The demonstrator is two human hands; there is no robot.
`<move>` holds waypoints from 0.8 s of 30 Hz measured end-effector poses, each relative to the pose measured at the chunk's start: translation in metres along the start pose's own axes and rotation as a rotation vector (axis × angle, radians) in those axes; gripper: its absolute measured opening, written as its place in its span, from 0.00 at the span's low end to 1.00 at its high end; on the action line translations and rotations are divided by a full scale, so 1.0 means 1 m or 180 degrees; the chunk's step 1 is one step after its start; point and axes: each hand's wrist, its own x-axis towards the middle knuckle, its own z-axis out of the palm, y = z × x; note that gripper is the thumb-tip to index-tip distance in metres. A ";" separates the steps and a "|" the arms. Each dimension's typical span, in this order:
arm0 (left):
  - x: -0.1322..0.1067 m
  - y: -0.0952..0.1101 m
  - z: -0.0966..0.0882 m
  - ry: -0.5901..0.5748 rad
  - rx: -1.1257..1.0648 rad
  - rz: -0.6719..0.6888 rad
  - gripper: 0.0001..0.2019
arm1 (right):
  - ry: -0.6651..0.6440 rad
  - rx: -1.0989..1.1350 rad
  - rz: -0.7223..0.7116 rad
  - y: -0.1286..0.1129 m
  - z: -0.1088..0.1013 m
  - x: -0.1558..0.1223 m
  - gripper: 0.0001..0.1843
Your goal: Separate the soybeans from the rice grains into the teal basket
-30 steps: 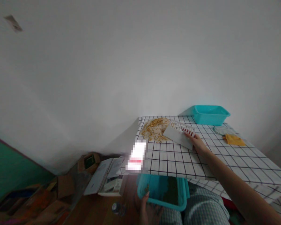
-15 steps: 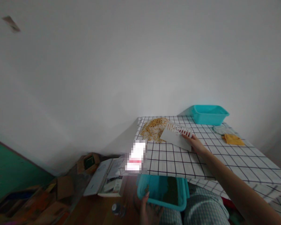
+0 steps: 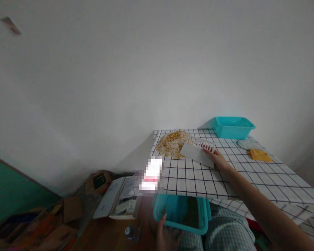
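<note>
In the head view, my right hand (image 3: 216,157) grips the right end of a white plastic board with a row of slots (image 3: 196,154). The board lies low over the checked cloth, its left end against a spread of yellow bean-like grains mixed with whitish ones (image 3: 172,144). My left hand (image 3: 167,236) is closed on the near left rim of a turquoise basin (image 3: 202,230), thumb inside, fingers partly hidden beneath. The basin sits just below the table's front edge, above my lap. Dark green fine contents (image 3: 191,212) cover its right part.
A second turquoise basin (image 3: 234,132) stands at the table's back right. Close to it lie a clear round item (image 3: 246,144) and a yellow cloth (image 3: 260,155). A blurred-out bright patch covers the table's left front corner. Open boxes (image 3: 124,204) and a bottle (image 3: 131,232) are on the floor at left.
The white board has shifted very slightly to the right at its left end. Both hands keep their hold; the basin stays in place.
</note>
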 end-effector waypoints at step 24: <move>0.006 -0.002 -0.003 -0.0030 0.0034 0.0047 0.31 | 0.0224 0.0219 0.0094 -0.005 -0.003 -0.004 0.15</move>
